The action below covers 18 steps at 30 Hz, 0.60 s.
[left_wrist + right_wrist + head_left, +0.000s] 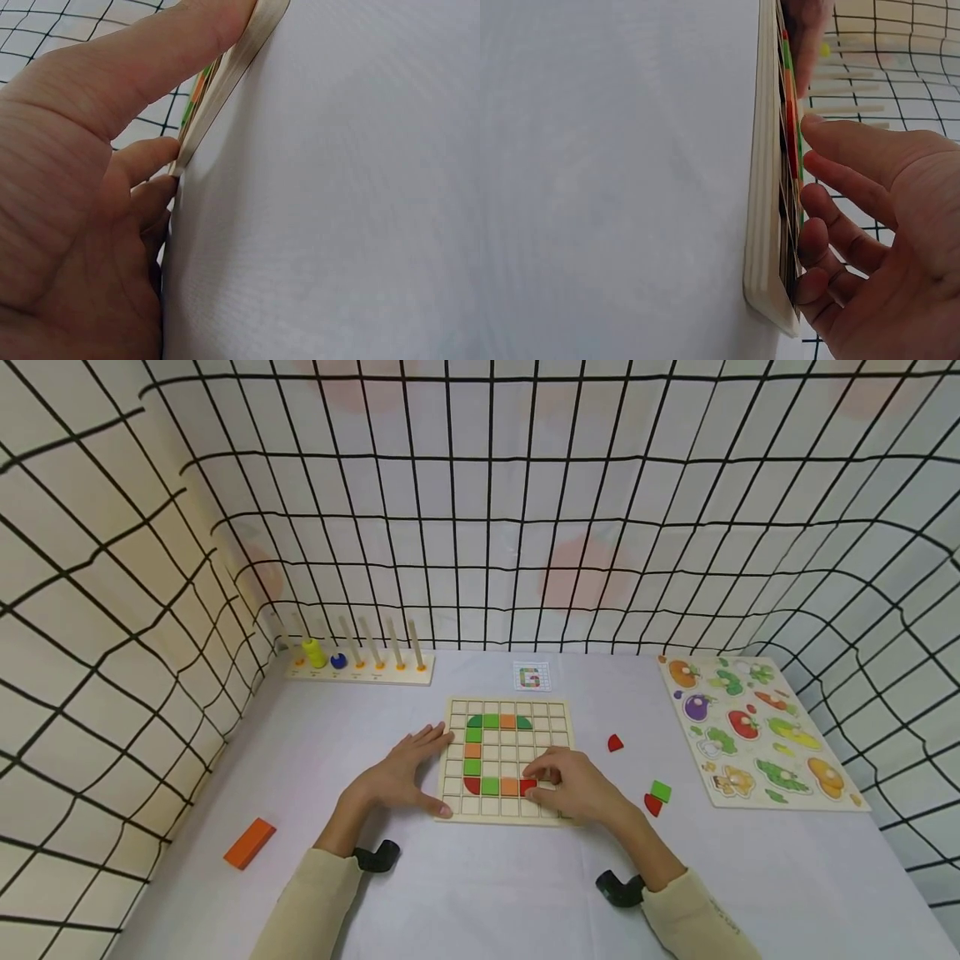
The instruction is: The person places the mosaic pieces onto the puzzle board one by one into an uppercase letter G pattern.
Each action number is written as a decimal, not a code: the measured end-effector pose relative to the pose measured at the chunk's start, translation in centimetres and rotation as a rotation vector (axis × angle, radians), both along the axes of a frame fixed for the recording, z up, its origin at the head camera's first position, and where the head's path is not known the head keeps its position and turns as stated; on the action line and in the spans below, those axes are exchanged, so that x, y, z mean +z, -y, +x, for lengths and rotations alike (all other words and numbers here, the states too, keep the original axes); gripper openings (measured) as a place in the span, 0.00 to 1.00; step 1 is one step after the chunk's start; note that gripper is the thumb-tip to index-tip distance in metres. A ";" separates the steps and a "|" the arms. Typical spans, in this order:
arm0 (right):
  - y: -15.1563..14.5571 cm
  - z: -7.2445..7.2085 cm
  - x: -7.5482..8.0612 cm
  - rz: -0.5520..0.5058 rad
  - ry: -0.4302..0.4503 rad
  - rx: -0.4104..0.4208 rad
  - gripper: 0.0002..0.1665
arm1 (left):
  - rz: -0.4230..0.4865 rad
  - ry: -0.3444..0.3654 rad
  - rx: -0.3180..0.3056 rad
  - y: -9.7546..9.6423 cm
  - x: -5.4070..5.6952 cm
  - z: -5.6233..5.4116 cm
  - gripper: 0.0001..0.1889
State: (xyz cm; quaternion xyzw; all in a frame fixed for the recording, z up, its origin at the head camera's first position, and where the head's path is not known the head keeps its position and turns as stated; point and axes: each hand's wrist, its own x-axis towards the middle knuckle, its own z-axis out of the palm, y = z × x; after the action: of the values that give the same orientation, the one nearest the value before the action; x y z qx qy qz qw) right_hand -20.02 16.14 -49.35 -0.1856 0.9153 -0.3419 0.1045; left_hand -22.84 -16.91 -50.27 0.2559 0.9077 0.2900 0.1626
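Note:
A wooden grid board (507, 746) lies on the table, with green, orange and red tiles forming an angular, open outline. My left hand (397, 774) spreads along the board's left edge, its thumb at the near left corner. In the left wrist view, the thumb and fingertips touch the board's rim (238, 64). Over the board's near right part, my right hand (581, 783) holds a red tile (527, 787) between thumb and index finger, at the end of the bottom row. The right wrist view shows that red tile (792, 139) low against the board, the other fingers curled close by.
Two red quarter-round tiles (615, 742) and a green square tile (660, 791) lie right of the board. A pattern card (532, 677) lies behind it. Around are a peg stand (360, 673), an orange block (250, 843), a vegetable puzzle (765, 735) and black netting (487, 527).

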 end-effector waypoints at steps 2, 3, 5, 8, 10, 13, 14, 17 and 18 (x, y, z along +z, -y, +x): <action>-0.3 0.0 0.0 0.000 0.008 -0.023 0.13 | -0.001 -0.005 -0.004 -0.1 0.0 0.0 0.65; -0.5 0.0 0.1 -0.004 0.010 -0.036 0.13 | 0.000 -0.007 -0.003 -0.1 0.0 -0.1 0.65; -1.0 0.1 0.4 -0.021 0.002 -0.054 0.13 | -0.005 -0.011 -0.001 -0.1 0.0 -0.1 0.65; -2.2 0.2 0.8 -0.044 -0.034 -0.072 0.13 | -0.006 -0.005 0.010 -0.1 0.0 0.0 0.65; -3.1 0.2 0.8 -0.058 -0.071 -0.077 0.13 | -0.007 -0.002 0.013 -0.2 -0.1 0.1 0.65; -4.7 0.3 0.9 -0.054 -0.117 -0.091 0.13 | -0.011 -0.002 0.016 -0.2 -0.2 0.1 0.65; -5.2 0.4 0.9 -0.051 -0.129 -0.096 0.13 | -0.014 -0.003 0.016 -0.2 -0.1 0.1 0.65; -6.7 0.7 0.9 -0.035 -0.153 -0.113 0.14 | -0.018 -0.006 0.017 -0.1 -0.1 0.2 0.65; -7.1 0.8 0.9 -0.031 -0.153 -0.123 0.14 | -0.020 -0.004 0.017 -0.1 -0.1 0.2 0.65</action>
State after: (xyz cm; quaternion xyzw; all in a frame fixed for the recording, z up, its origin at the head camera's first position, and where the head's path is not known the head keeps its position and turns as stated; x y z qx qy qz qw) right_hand -19.21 23.24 -48.47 -0.1559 0.9250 -0.3464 0.0103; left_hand -22.64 -16.80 -50.35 0.2472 0.9131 0.2818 0.1606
